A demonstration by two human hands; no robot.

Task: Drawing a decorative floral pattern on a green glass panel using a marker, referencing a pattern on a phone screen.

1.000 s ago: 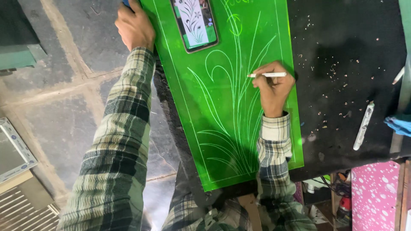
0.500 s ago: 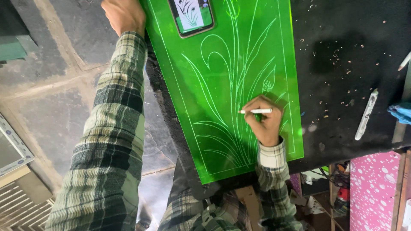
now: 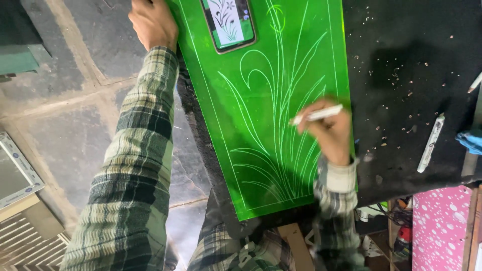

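Observation:
A long green panel point(image 3: 261, 165) lies on a black worktop point(image 3: 401, 60), with a white drawing of curved leaves and stems on it. My right hand point(image 3: 329, 133) grips a white marker point(image 3: 317, 115), its tip on the lines at the panel's right side. My left hand point(image 3: 152, 22) presses on the panel's left edge near the top. A phone point(image 3: 229, 22) lies on the upper part of the panel, its screen showing a similar plant pattern.
A second white marker point(image 3: 431, 143) lies on the black worktop to the right, among small chips. A blue cloth point(image 3: 471, 140) sits at the right edge. A pink spotted surface point(image 3: 442, 228) is at the lower right. Stone floor point(image 3: 75, 125) lies to the left.
My right hand with the marker has moved down the panel and then slightly back up along the stems. My left hand stays on the panel's left edge.

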